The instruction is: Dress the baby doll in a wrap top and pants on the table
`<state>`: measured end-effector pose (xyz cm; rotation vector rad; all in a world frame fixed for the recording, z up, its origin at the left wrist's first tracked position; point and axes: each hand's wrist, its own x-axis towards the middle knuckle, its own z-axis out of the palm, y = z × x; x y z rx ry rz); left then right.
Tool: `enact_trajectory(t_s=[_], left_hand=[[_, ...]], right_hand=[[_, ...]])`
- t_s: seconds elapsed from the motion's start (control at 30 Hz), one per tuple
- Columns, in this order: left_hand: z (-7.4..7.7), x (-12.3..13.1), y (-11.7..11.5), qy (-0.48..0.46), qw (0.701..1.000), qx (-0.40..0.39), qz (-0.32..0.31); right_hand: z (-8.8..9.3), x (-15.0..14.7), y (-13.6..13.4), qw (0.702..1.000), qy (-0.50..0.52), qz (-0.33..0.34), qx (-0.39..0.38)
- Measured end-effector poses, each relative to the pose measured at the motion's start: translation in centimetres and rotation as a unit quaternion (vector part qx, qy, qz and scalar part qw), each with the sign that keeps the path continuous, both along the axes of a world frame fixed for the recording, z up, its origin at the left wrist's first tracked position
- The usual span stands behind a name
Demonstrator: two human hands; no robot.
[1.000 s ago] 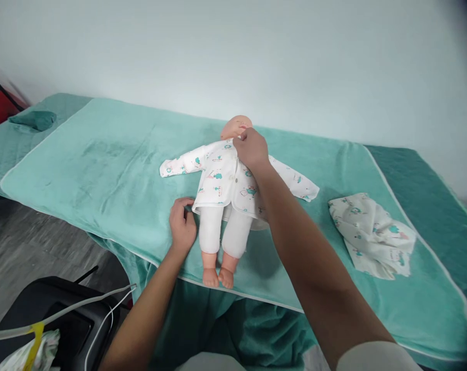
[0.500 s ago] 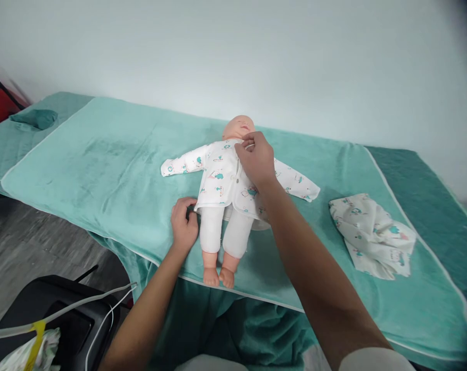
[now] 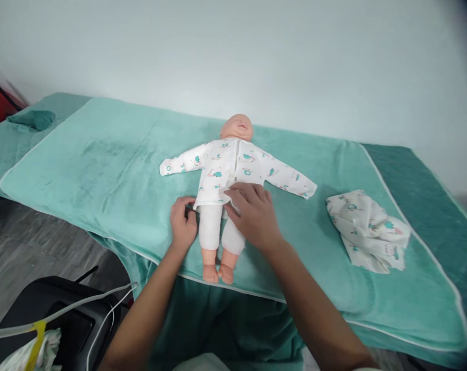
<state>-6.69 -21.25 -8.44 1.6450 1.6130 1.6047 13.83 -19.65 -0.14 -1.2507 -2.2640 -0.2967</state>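
A baby doll [image 3: 237,126] lies on its back on a teal towel [image 3: 102,165], head toward the wall. It wears a white printed shirt [image 3: 229,165] with the sleeves spread out, and white leggings. My left hand [image 3: 183,224] is closed, pinching the shirt's lower left hem beside the doll's hip. My right hand [image 3: 252,214] rests on the doll's lower belly, fingers bent on the shirt's bottom edge.
A crumpled piece of matching printed clothing [image 3: 367,232] lies on the towel to the right. A small dark teal cloth [image 3: 30,119] sits at the far left. A black object with white cables [image 3: 63,314] stands low at the left, below the bed's edge.
My right hand has come down from the doll's collar to the shirt's lower hem, uncovering the chest. My left hand has stayed at the hem.
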Motion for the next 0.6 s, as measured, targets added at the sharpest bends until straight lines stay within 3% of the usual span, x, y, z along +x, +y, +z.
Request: enact_trajectory(t_s=[0.13,0.3,0.4,0.5,0.6], left_hand=[[0.2,-0.1,-0.1,0.003,1.000,0.015,-0.015],[0.0,-0.3,-0.1,0.009,0.999,0.030,-0.033],[-0.1,-0.3,0.0,0.011,0.999,0.027,-0.031],[0.1,-0.3,0.2,-0.014,0.999,0.023,-0.028],[0.7,-0.5,1.1,-0.056,0.997,-0.002,-0.047]], right_hand=[[-0.1,-0.1,0.8,0.999,0.024,0.021,0.027],[-0.9,0.0,-0.2,0.994,0.063,0.052,0.069],[-1.1,0.1,-1.2,0.992,0.091,0.072,0.051],[-0.9,0.9,-1.6,0.978,0.184,0.099,0.019],[-1.1,3.1,-0.2,0.941,0.338,-0.010,-0.011]])
